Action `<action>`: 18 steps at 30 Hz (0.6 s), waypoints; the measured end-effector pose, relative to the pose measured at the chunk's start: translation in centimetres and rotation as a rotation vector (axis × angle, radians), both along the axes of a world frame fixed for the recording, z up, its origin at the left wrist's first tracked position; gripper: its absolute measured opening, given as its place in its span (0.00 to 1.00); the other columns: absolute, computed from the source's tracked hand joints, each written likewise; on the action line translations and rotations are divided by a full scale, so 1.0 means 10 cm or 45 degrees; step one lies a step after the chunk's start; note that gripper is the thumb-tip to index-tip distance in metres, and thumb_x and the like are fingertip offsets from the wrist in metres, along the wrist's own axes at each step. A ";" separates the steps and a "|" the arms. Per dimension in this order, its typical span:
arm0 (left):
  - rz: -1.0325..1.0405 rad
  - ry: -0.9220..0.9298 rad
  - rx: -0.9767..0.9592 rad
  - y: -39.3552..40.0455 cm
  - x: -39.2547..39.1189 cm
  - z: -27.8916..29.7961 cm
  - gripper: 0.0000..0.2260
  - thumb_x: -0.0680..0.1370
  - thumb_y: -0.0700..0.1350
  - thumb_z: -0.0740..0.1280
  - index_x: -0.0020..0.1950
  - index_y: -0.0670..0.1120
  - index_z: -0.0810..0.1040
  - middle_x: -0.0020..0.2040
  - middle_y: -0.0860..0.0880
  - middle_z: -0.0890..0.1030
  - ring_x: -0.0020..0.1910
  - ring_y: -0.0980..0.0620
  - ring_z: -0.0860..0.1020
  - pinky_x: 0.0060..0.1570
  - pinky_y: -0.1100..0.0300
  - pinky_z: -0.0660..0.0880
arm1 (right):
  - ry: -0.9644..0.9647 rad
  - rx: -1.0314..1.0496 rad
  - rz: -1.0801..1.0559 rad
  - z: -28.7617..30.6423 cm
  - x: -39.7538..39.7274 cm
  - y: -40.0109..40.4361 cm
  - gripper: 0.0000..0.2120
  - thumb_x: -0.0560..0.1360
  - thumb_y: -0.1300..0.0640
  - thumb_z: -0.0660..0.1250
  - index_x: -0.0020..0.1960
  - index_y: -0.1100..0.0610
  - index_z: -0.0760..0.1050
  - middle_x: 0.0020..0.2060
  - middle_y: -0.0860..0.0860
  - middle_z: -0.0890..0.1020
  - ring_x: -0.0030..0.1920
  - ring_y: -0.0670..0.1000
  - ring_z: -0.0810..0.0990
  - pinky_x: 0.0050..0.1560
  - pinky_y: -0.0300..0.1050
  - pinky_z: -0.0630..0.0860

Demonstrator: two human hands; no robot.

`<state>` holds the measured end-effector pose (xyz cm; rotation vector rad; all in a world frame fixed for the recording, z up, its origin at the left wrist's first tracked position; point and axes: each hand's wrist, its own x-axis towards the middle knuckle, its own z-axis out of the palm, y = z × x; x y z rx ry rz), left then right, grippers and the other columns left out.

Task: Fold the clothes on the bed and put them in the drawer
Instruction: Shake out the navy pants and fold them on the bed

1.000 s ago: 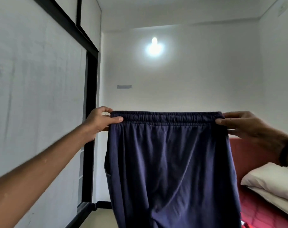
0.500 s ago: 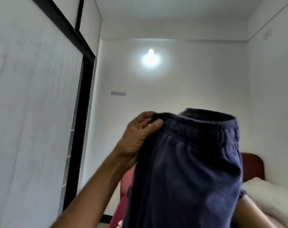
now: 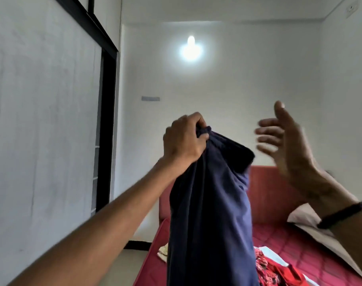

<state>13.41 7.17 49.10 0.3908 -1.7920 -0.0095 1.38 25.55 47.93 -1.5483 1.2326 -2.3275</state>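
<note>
Left hand is gripping navy trousers' waistband, garment hanging above bed's near-left edge | right hand is hovering open, empty | advice: pinch the free waistband corner, align seams.

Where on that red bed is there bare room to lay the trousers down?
Bare red quilted mattress lies between the pale pillow and the red patterned clothes. The near end by those clothes is crowded; navy trousers hide the rest.

A home bedroom: red quilted bed, pillow, scattered clothes, sliding wardrobe doors.
</note>
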 end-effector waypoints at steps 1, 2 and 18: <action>0.113 -0.036 -0.082 -0.03 -0.02 0.14 0.04 0.75 0.49 0.72 0.47 0.53 0.79 0.44 0.55 0.83 0.46 0.47 0.81 0.42 0.55 0.72 | 0.095 -0.069 -0.367 0.00 0.04 -0.01 0.18 0.72 0.36 0.70 0.35 0.50 0.80 0.28 0.43 0.80 0.28 0.41 0.77 0.31 0.36 0.75; 0.163 -0.057 -0.131 -0.04 -0.06 0.29 0.03 0.75 0.48 0.71 0.48 0.52 0.78 0.45 0.54 0.83 0.47 0.45 0.81 0.42 0.55 0.69 | 0.288 -0.065 -0.593 -0.08 0.11 -0.02 0.18 0.71 0.36 0.74 0.37 0.50 0.80 0.29 0.44 0.80 0.29 0.42 0.75 0.31 0.37 0.72; 0.059 0.773 0.339 -0.49 0.78 2.52 0.15 0.65 0.42 0.63 0.51 0.51 0.75 0.54 0.48 0.78 0.47 0.45 0.82 0.45 0.48 0.84 | 0.578 0.702 -0.840 -0.96 -0.02 -1.53 0.19 0.62 0.42 0.80 0.38 0.51 0.74 0.44 0.46 0.73 0.43 0.50 0.77 0.45 0.50 0.78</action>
